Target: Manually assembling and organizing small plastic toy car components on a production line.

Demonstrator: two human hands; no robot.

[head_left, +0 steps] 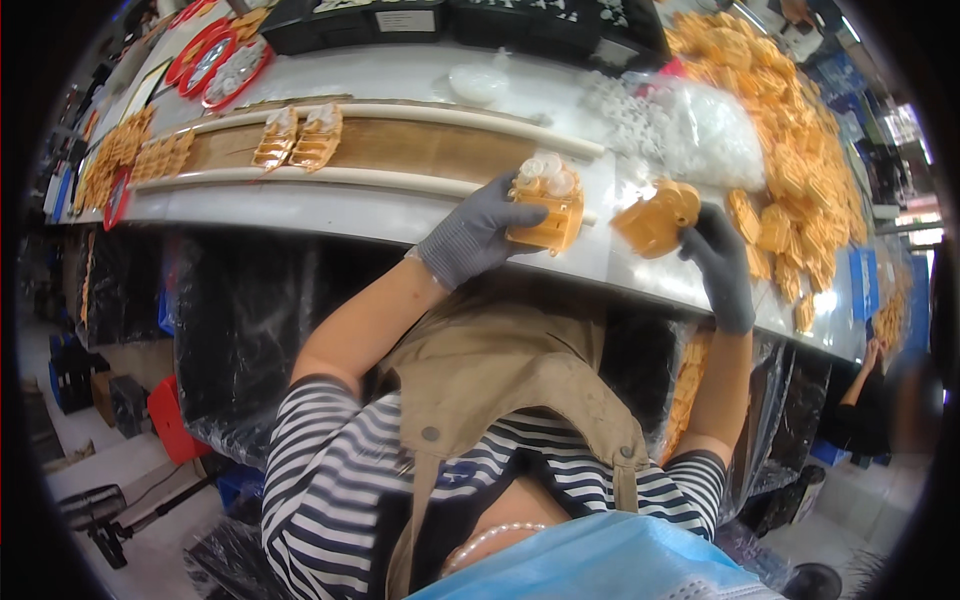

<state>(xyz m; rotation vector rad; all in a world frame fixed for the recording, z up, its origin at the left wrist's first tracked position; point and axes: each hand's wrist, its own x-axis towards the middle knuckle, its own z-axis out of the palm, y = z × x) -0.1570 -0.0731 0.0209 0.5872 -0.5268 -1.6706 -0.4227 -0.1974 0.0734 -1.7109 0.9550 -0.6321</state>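
My gloved left hand (472, 232) grips an orange plastic shell (553, 228) over the table's front edge, its thumb across the shell's face. Clear round plastic pieces (545, 174) sit at the top of that shell. To the right, my gloved right hand (718, 262) pinches a second orange plastic shell (655, 220) by its right side. This shell is tilted and slightly blurred, with a rounded lobe at its upper right. The two shells are apart from each other.
Two orange shells with clear pieces (318, 138) lie on a brown track between pale rails (390, 180). A large heap of orange shells (790, 200) fills the right side, beside a clear bag (712, 135) and small white parts (625, 110). Black bins (350, 28) stand behind.
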